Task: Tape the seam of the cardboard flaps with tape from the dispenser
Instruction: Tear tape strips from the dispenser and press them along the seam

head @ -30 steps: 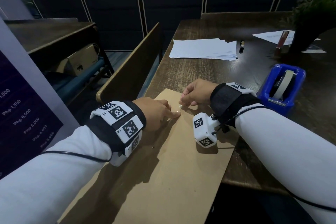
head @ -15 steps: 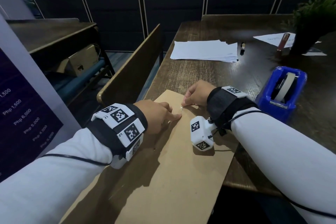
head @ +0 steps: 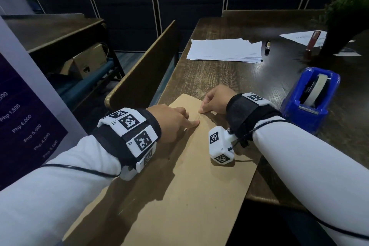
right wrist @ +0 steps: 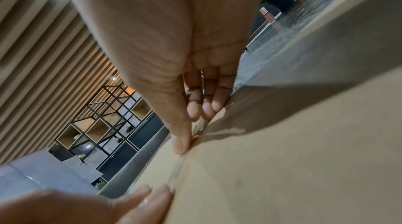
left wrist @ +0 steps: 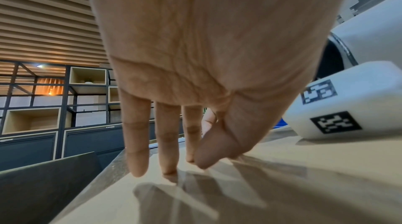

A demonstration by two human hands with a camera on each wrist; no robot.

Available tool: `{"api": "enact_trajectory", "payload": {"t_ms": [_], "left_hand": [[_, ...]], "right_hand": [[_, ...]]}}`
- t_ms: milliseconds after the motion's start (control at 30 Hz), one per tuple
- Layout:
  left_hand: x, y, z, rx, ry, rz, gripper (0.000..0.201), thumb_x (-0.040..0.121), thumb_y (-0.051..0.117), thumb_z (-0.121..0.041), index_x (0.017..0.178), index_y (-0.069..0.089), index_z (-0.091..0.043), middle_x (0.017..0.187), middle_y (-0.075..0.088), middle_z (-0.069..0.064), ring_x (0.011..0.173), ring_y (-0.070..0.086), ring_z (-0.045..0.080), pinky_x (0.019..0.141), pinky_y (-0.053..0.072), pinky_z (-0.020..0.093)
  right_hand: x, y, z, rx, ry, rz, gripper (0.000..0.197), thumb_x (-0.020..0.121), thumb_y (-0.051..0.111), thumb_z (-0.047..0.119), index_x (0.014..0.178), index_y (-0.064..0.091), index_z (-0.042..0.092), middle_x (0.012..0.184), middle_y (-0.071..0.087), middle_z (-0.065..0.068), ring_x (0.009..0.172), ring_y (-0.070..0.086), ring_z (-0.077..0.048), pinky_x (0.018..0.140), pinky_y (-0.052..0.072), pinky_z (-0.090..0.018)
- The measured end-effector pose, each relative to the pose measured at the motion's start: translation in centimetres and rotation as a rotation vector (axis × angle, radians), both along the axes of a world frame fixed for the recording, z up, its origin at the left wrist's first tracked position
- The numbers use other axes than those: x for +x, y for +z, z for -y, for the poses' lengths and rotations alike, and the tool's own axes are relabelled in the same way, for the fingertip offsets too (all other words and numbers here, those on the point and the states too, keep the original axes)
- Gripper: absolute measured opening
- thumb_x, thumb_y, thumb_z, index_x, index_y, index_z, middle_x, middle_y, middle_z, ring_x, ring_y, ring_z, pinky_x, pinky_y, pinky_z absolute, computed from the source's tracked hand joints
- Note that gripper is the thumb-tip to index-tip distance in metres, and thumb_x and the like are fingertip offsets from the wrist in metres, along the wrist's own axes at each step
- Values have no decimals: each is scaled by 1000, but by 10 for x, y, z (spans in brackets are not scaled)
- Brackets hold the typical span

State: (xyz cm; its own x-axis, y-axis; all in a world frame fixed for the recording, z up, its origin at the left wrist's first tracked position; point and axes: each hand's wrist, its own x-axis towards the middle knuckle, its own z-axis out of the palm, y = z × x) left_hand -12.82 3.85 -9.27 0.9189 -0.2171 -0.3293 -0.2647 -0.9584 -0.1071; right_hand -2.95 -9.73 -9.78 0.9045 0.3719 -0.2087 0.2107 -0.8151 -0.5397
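Observation:
A flat sheet of brown cardboard (head: 189, 181) lies over the near edge of the dark wooden table. A short strip of clear tape (head: 198, 116) runs between my two hands near the sheet's far end. My left hand (head: 179, 120) presses the strip's near end onto the cardboard with its straight index finger. In the right wrist view those fingertips (right wrist: 156, 196) lie on the tape (right wrist: 180, 167). My right hand (head: 207, 109) pinches the far end of the strip between thumb and fingers (right wrist: 195, 116), low over the cardboard (right wrist: 282, 159). The blue tape dispenser (head: 307, 100) stands to the right of my right wrist.
A stack of white papers (head: 223, 51) and a black pen (head: 267, 47) lie further back on the table. A dark potted plant (head: 343, 22) stands at the back right on more paper. A wooden bench back (head: 143, 70) runs along the table's left edge.
Both hands have stayed at the tape strip on the cardboard. The right hand has drawn slightly away from the left index fingertip.

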Motion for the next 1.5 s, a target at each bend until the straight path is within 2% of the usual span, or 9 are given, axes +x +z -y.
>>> {"api": "enact_trajectory", "payload": {"t_ms": [267, 433, 600, 733, 867, 967, 1233, 1333, 1500], "left_hand": [[1, 3, 2, -3, 32, -14, 52, 97, 42, -15, 147, 35, -25, 153, 31, 2, 134, 39, 24, 103, 37, 36], [3, 8, 3, 10, 11, -43, 50, 100, 37, -19, 149, 31, -29, 154, 31, -1, 134, 39, 23, 102, 35, 32], [0, 14, -7, -29, -37, -72, 62, 96, 40, -11, 146, 28, -45, 157, 27, -10, 134, 41, 17, 103, 40, 30], [-1, 16, -13, -105, 4, -102, 66, 93, 43, -8, 145, 30, -45, 155, 29, -14, 133, 42, 13, 108, 38, 32], [-1, 20, -8, -100, 55, -100, 66, 93, 46, -18, 148, 21, -44, 147, 44, -5, 124, 50, 18, 101, 44, 34], [0, 17, 4, -63, 66, -56, 67, 93, 49, -27, 150, 17, -39, 136, 51, -1, 112, 55, 20, 90, 48, 32], [4, 4, 30, 183, 124, -55, 60, 92, 41, -50, 148, 26, -34, 134, 39, 7, 111, 53, 31, 90, 48, 40], [3, 4, 31, 207, 107, -48, 60, 94, 39, -48, 149, 23, -33, 134, 39, 8, 111, 53, 31, 91, 48, 40], [2, -1, 27, 170, 94, -32, 61, 94, 39, -44, 150, 21, -32, 139, 38, 7, 117, 51, 29, 97, 46, 40]], "right_hand": [[3, 0, -4, -28, -13, -11, 18, 77, 79, 20, 70, 63, 13, 89, 68, -6, 89, 64, -23, 90, 54, -38], [10, -1, -4, -108, -64, 17, 39, 72, 82, 32, 84, 49, 15, 92, 61, -5, 84, 57, -22, 77, 47, -33], [13, 3, -6, -175, -4, -13, 35, 78, 77, 31, 78, 47, 14, 96, 60, -8, 85, 53, -21, 87, 49, -35], [9, 8, 1, -102, 46, -26, 14, 91, 62, 17, 79, 54, 18, 84, 60, 0, 65, 53, -10, 63, 47, -20], [-9, 14, 11, -71, 83, 28, 19, 96, 51, 9, 109, 64, 6, 104, 65, -6, 88, 57, -16, 85, 50, -32], [-28, 17, 12, -197, 165, 94, 28, 98, 47, 14, 122, 62, 15, 122, 60, -4, 105, 56, -19, 88, 44, -29], [-53, 15, 11, -726, 364, 137, 68, 90, 63, 26, 149, 29, 25, 150, 29, -8, 138, 28, -26, 106, 36, -37], [-49, 13, 6, -845, 376, 203, 75, 90, 62, 30, 152, 19, 30, 150, 20, -9, 140, 24, -31, 110, 34, -43], [-36, -8, 2, -760, 274, 177, 51, 96, 43, 39, 143, 32, 22, 139, 35, -10, 128, 38, -33, 100, 37, -45]]}}
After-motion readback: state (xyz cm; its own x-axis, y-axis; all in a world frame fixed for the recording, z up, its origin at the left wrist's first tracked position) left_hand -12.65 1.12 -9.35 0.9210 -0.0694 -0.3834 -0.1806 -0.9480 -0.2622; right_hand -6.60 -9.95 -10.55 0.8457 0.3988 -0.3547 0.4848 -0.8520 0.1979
